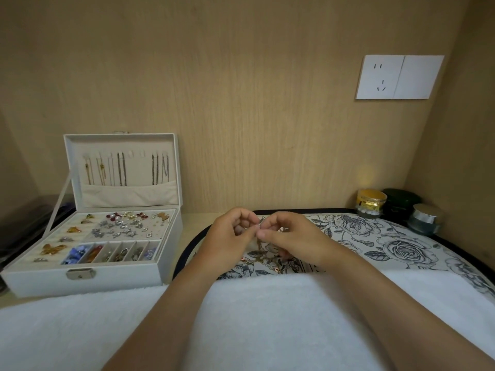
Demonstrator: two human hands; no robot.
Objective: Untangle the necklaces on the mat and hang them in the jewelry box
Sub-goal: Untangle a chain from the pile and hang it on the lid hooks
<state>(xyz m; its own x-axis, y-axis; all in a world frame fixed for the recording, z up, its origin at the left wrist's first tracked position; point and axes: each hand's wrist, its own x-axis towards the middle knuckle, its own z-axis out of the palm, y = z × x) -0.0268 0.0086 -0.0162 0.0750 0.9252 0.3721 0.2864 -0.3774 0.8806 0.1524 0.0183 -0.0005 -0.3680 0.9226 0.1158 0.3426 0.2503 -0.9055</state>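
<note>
Head view, left hand [227,236] and right hand [288,236] grip pinching thin gold necklaces [263,257], floral mat [401,245]

White wall socket plate [399,77] on the wood back panel [241,103], upper right. Three jars in the back-right corner: yellow-gold one [371,202], dark green one [399,202] behind, silver-lidded one [426,218] nearest. White towel [267,317] across the front. Dark items far left, unclear.

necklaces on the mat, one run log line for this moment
stage: untangling | left hand + right hand: pinching necklaces above mat | jewelry box: open, chains hung in lid
</note>
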